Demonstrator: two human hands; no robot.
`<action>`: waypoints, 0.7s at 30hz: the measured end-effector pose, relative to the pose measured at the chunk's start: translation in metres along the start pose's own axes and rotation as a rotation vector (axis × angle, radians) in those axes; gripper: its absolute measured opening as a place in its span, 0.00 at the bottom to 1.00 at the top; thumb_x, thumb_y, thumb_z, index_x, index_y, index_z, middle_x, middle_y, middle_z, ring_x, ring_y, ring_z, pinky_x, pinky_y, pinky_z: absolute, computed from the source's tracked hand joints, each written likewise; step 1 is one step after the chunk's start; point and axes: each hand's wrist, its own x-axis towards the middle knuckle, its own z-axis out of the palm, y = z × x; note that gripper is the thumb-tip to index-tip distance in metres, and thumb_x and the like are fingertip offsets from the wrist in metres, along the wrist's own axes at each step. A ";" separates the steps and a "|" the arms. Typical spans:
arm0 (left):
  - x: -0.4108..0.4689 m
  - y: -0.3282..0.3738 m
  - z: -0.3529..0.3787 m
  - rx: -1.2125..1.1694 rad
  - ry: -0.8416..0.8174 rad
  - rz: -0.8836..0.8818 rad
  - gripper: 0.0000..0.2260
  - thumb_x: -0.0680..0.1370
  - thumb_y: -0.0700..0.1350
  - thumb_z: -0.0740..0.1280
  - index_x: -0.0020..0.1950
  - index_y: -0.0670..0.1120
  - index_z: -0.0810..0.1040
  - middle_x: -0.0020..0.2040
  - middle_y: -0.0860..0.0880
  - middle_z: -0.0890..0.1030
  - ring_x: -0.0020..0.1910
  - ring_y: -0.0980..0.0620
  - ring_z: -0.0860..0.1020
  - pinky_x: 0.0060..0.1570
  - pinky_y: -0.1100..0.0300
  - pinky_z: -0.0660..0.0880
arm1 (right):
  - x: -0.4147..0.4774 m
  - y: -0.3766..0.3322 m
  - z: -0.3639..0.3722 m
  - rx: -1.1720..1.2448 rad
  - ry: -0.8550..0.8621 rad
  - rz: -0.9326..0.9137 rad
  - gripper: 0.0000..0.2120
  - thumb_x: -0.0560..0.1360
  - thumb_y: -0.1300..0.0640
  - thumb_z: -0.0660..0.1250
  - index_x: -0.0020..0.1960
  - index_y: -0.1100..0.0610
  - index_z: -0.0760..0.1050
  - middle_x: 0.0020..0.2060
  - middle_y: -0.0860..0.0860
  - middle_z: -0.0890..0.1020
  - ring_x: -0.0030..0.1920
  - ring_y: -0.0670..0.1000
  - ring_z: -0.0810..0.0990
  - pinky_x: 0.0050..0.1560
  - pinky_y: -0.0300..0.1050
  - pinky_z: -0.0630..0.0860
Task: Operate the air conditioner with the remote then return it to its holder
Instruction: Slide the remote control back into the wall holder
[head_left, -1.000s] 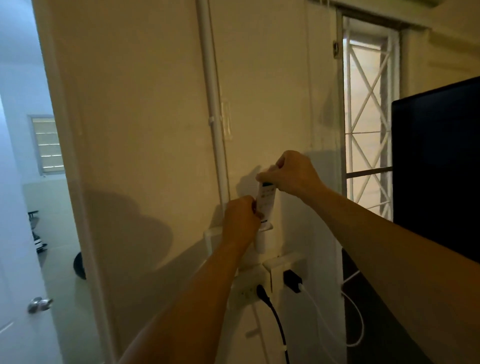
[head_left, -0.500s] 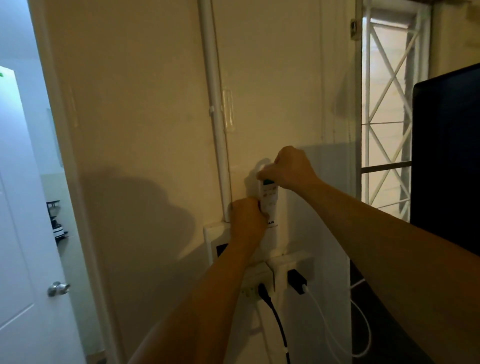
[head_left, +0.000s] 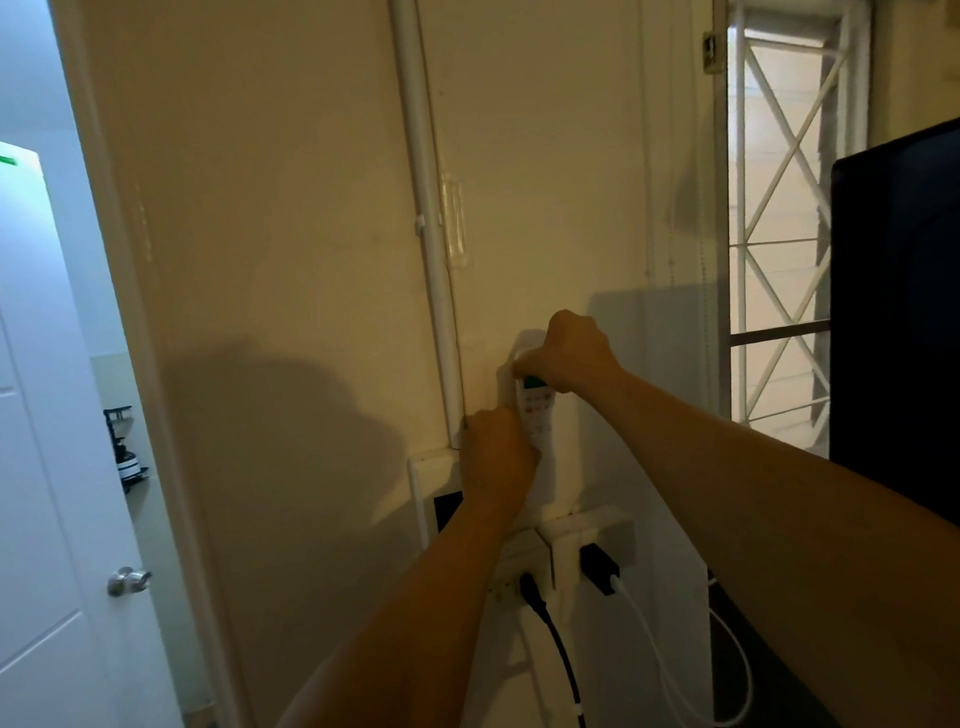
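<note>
A white remote with a green display stands upright against the cream wall, its button face toward me. My right hand pinches its top end from above. My left hand is closed around its lower part. The holder is hidden behind my left hand, so I cannot tell how deep the remote sits in it. No air conditioner is in view.
A white conduit pipe runs down the wall to a switch box. Below are sockets with a black plug and a black adapter with white cable. A dark screen stands right, a barred window behind it, a white door left.
Both hands have kept hold of the remote. The view has shifted so that more of the door shows at left. The remote's face now points more squarely toward me.
</note>
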 end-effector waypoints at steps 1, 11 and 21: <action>-0.001 -0.001 0.001 0.026 -0.008 0.008 0.07 0.73 0.42 0.70 0.39 0.39 0.80 0.39 0.41 0.83 0.37 0.47 0.81 0.32 0.62 0.71 | 0.000 0.002 0.005 -0.012 -0.011 0.001 0.20 0.63 0.52 0.77 0.30 0.58 0.66 0.28 0.51 0.71 0.28 0.50 0.73 0.24 0.37 0.67; 0.002 -0.005 0.007 -0.031 -0.041 0.004 0.07 0.73 0.40 0.68 0.44 0.35 0.80 0.42 0.36 0.83 0.42 0.41 0.81 0.34 0.59 0.72 | -0.004 0.007 0.013 -0.025 -0.051 0.087 0.22 0.63 0.50 0.78 0.32 0.57 0.64 0.29 0.52 0.70 0.32 0.52 0.74 0.24 0.40 0.66; -0.017 -0.016 0.008 0.069 -0.193 -0.025 0.09 0.79 0.38 0.60 0.51 0.37 0.78 0.52 0.37 0.81 0.50 0.42 0.80 0.48 0.55 0.75 | -0.019 0.001 0.014 -0.026 -0.059 0.123 0.19 0.69 0.51 0.72 0.31 0.58 0.66 0.29 0.54 0.72 0.36 0.56 0.79 0.32 0.43 0.75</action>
